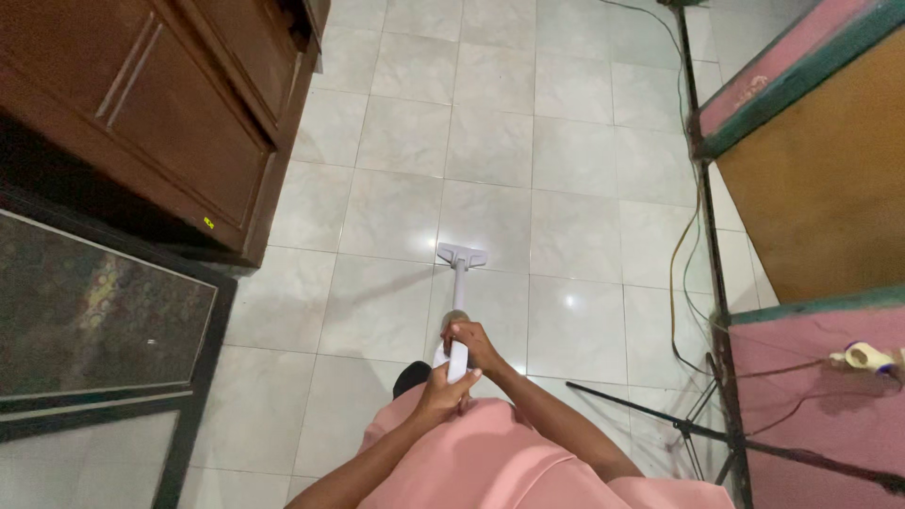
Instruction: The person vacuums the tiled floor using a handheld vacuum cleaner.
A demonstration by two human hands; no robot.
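Fingers of the right hand (pixel 471 341) and left hand (pixel 443 394) are wrapped closed around the white vacuum handle (pixel 458 358); its nozzle (pixel 461 254) rests on the tiled floor (pixel 490 141) ahead.

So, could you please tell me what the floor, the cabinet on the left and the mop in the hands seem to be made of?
Floor: glazed ceramic tile by the look, pale and glossy, with grout lines and light glare.
Cabinet: probably varnished wood, dark brown with raised panels.
Mop: likely plastic, smooth matt white; the left hand and right hand grip its handle.
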